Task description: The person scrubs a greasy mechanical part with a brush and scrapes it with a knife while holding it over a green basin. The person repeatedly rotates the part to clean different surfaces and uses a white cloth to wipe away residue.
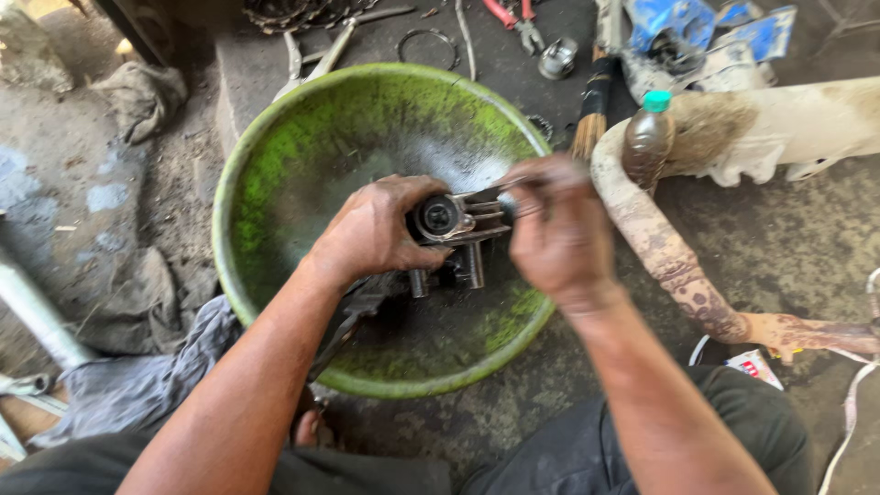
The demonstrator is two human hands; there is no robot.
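Over the middle of a wide green basin (275,156), the head view shows both hands closed on one greasy metal engine part (458,229). The left hand (371,229) is clenched around the part's left end, fingers wrapped over the top, beside a round dark opening that faces up toward the camera. The right hand (555,225) grasps the opposite end, its fingers pinched on something thin at the part's upper right edge; what that thin piece is cannot be told. The part's long axis runs left to right between the two grips, roughly level, with two short cylindrical stubs (446,273) hanging from its underside toward the basin floor. Both hands touch the part, so neither is nearer; it sits held above the basin, not resting in it.

Just beside the right hand, to its upper right, a brown plastic bottle (647,137) with a green cap lies against a pale, stained exhaust pipe (678,266) that curves down the right side. Above the bottle, near the top edge, lies a crumpled blue package (683,27), its print too small to tell. A brush (594,105) with a dark handle lies near the basin rim. Red-handled pliers (513,18) lie at the top. A small red and white wrapper (752,367) shows low on the right, on the grimy floor (788,238).
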